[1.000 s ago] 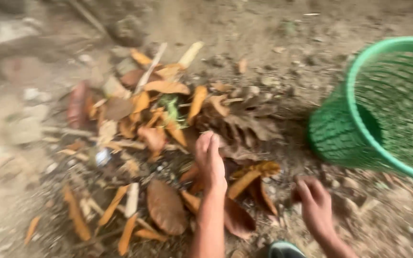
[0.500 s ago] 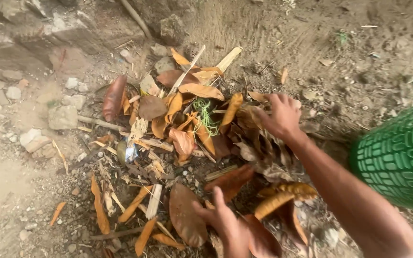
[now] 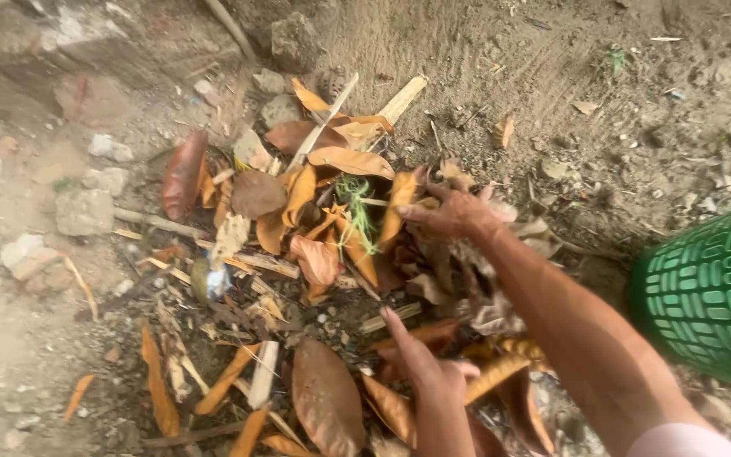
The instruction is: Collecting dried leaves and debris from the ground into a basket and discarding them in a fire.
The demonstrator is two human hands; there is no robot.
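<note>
Grey stones (image 3: 85,211) at the far left of the leaf pile (image 3: 315,245), half bedded in the dirt ground (image 3: 484,59) and lying apart from the litter.

At the pile's left edge: one long red-brown leaf (image 3: 182,173), lying flat.

Across the top of the pile: a pale stick (image 3: 323,127), slanting over the orange and brown leaves and resting on them rather than buried.

In the pile's middle: a thin green sprig (image 3: 353,211), caught between curled orange leaves.

On the near side of the pile: a broad brown leaf (image 3: 327,398), flat on the ground.

Just right of that leaf, at the pile's near edge: left hand (image 3: 425,364), palm down, fingers wide and stretched forward, thumb out to the side. Holds nothing; lies over the leaves, seemingly spread that way to cover as many as possible.

At the pile's right edge: right hand (image 3: 454,211), reaching in from the lower right, fingers bent like a claw over grey crumpled leaves, touching them. Cannot tell whether any leaf is truly gripped.

Well right of the pile, cut by the frame edge: a green plastic mesh basket (image 3: 712,288), standing close beside the right forearm, within easy reach.
</note>
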